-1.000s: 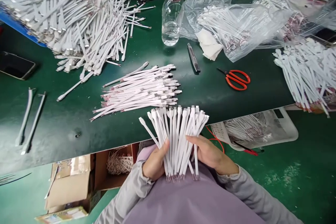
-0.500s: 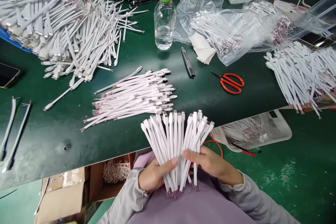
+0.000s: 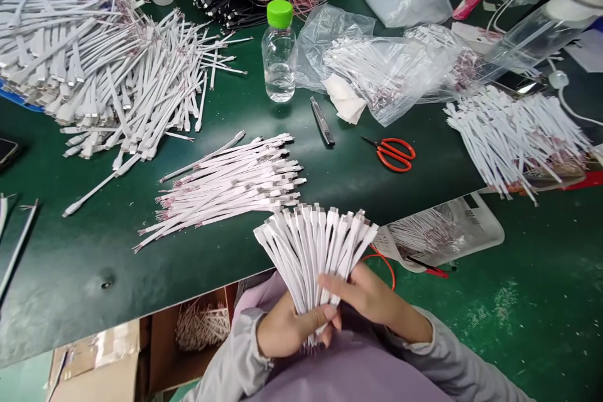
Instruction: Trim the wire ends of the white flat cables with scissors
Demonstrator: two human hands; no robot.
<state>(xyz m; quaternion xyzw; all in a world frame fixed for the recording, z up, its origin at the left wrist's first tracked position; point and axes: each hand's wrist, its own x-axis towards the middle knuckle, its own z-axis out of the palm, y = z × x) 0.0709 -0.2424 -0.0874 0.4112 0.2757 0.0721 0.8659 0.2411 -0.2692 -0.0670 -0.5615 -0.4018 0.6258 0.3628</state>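
A fanned bundle of short white cables (image 3: 313,251) stands in front of my body, connector ends up and bare wire ends down. My left hand (image 3: 296,326) wraps round its lower part, thumb across the front. Higher on the right side, my right hand (image 3: 362,295) grips the same bundle, its thumb lying over the cables. Just beyond, on the green table (image 3: 198,282), lies a loose row of similar white cables (image 3: 230,185), connectors pointing right. A much larger pile of white cables (image 3: 127,75) spreads at the far left.
Behind the row stand a green-capped bottle (image 3: 279,56), a utility knife (image 3: 322,120) and red-handled scissors (image 3: 393,154). Bagged cables (image 3: 372,75) and another white cable pile (image 3: 518,135) lie to the right. Below the table edge are a cardboard box (image 3: 162,352) and a plastic bin (image 3: 490,232).
The two parts of the fanned bundle have come together into one. My left hand now reaches further round its lower end. The camera view has shifted slightly to the right.
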